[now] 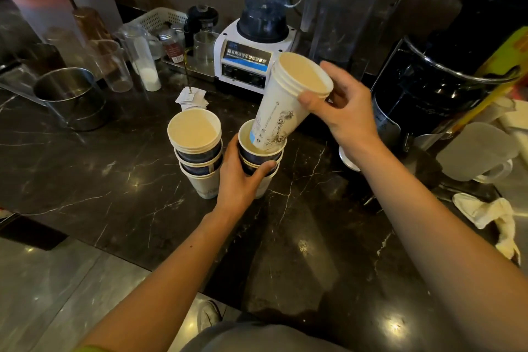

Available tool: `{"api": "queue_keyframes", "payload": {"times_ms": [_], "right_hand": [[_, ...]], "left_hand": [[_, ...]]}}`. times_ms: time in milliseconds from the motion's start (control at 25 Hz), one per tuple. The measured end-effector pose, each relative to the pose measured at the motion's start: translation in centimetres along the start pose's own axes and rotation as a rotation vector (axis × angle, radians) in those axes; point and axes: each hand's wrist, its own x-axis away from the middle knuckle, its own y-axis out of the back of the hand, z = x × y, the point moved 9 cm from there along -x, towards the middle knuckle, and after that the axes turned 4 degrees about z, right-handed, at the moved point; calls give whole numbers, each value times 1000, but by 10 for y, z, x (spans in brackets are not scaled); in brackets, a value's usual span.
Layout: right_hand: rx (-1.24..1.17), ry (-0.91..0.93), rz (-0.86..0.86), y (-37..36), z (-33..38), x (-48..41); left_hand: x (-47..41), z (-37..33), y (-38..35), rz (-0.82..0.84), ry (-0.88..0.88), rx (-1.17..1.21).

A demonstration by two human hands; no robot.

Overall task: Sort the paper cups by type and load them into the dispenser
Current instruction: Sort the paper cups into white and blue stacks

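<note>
Two mixed stacks of paper cups stand on the dark marble counter (120, 186). The left stack (198, 151) has dark cups nested over a white one and stands free. My left hand (240, 180) grips the right stack (260, 160) around its dark upper cups. My right hand (343, 114) holds a tall white cup stack (285, 103) with a line drawing by its rims. That white stack is tilted, and its bottom end sits inside the top cup of the right stack. No cup dispenser is clearly identifiable.
A white blender (254, 46) stands right behind the cups, small paper slips (191, 97) beside it. A steel pot (71, 94), clear tumblers and a white basket (154, 20) are at the left. At the right are a black machine (428, 86), a frosted jug (477, 151) and a crumpled cloth (491, 217).
</note>
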Motion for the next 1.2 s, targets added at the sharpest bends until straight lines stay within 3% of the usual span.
{"api": "queue_keyframes", "payload": {"times_ms": [200,400,800,1040,1200], "right_hand": [[-50,24,-241,49,15,34],[-8,-21,-336,87,-3,77],[333,-385,-55,35,-131,147],[462,-437,10,38,-144,156],[519,-501,166,33,-147,148]], "left_hand": [[1,2,-1,7,8,-16],[3,2,-2,4,16,-12],[5,-2,2,-10,21,-14],[6,-6,-2,7,16,23],[7,-1,-2,8,22,30]]}}
